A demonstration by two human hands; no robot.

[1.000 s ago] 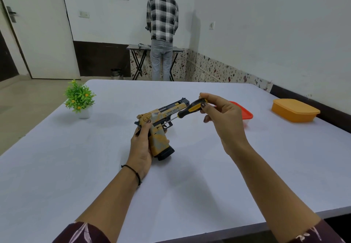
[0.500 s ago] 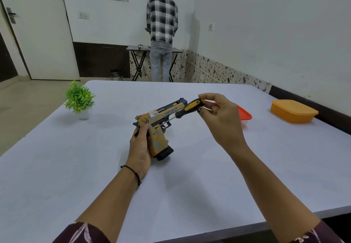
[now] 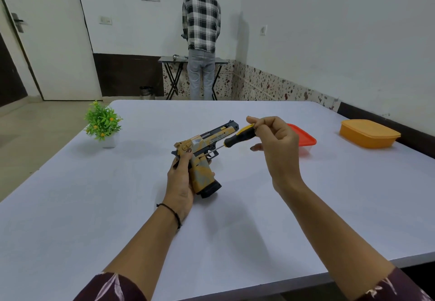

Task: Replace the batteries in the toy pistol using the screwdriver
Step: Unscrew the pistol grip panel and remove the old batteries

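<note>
A tan and black toy pistol stands with the base of its grip resting on the white table, barrel pointing away to the right. My left hand is wrapped around the back of its grip. My right hand pinches the end of a black and yellow screwdriver between its fingertips. The thin metal shaft slants down to the left, and its tip meets the pistol's side just above the grip.
A small potted green plant stands at the table's left. A red-lidded box sits behind my right hand, and an orange box at the far right. A person stands at a folding table by the far wall.
My right hand's fingers have shifted on the screwdriver handle, and the handle has moved slightly left. The pistol and my left hand have stayed in place.
</note>
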